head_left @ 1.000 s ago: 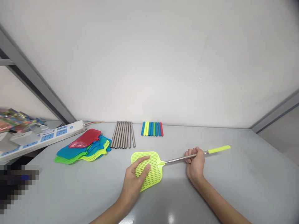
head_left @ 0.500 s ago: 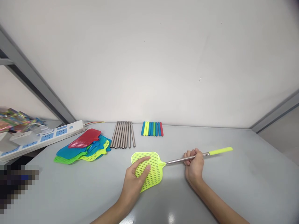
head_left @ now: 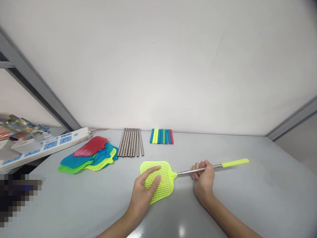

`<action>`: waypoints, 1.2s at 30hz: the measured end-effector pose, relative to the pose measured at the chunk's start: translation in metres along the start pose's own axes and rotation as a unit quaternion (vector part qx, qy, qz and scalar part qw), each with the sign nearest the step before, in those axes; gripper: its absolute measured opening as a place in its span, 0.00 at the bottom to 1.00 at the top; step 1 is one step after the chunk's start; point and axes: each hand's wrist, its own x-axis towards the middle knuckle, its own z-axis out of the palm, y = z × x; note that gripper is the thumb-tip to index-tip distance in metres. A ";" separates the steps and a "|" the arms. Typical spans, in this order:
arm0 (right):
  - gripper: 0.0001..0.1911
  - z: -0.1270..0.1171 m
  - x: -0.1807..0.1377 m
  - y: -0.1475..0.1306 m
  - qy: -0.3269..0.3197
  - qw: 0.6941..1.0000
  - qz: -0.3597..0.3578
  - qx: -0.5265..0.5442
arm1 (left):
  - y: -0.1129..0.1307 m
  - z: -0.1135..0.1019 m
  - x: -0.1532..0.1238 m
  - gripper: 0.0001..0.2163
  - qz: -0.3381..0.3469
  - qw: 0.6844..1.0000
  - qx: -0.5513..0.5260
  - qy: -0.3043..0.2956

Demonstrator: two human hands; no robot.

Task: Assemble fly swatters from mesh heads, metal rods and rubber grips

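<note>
A yellow-green fly swatter lies on the grey table. Its mesh head [head_left: 162,175] points left, its metal rod [head_left: 184,172] runs right to a yellow grip sleeve [head_left: 235,162]. My left hand [head_left: 146,190] pinches the mesh head, thumb on top and fingers curled round its near edge. My right hand [head_left: 203,177] is closed round the metal rod, about midway along it.
A pile of swatter heads [head_left: 90,155] in red, blue and green lies at the left. Several metal rods [head_left: 131,146] and a row of coloured grip sleeves [head_left: 161,136] lie by the wall. A white power strip [head_left: 47,145] sits far left.
My right hand has slid a little left along the rod, towards the mesh head. The swatter has shifted slightly right. The left hand keeps its hold.
</note>
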 end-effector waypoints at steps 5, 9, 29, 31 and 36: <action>0.17 0.003 -0.005 0.001 0.012 1.000 0.027 -0.005 | -0.002 0.001 -0.001 0.14 0.008 1.000 -0.003 -0.004; 0.17 0.004 -0.010 0.002 0.014 0.999 0.035 -0.004 | -0.002 0.002 -0.003 0.15 0.005 1.000 -0.016 -0.010; 0.19 0.003 0.001 -0.005 -0.062 0.993 0.078 -0.068 | 0.000 0.004 -0.002 0.19 -0.068 0.992 -0.100 -0.035; 0.18 0.004 0.003 -0.008 -0.079 0.990 0.085 -0.075 | 0.000 0.004 0.000 0.19 -0.061 0.993 -0.102 -0.025; 0.14 0.004 0.012 -0.018 -0.115 0.986 0.112 -0.034 | -0.001 0.002 0.004 0.18 -0.037 0.996 -0.081 0.015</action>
